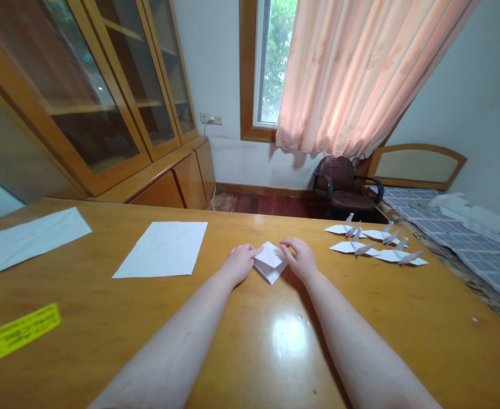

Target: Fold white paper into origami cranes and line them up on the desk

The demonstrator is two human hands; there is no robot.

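A small white folded paper [272,274], diamond-shaped with its upper flap partly raised, lies on the wooden table in front of me. My left hand [242,263] grips its left corner, the thumb laid over the edge and the other fingers curled. At the right corner, my right hand [299,259] has thumb and forefinger bent together on the flap; the exact contact there is hard to see. Several finished white paper cranes [354,247] stand in two rows to the right of my right hand.
Left of my hands lies a flat white paper sheet [162,250], with a longer white strip of paper [32,241] at the far left. A yellow label [17,335] is on the table [250,352]. Beyond are a glass-door cabinet [147,153], an armchair [341,182] and a bed [454,227].
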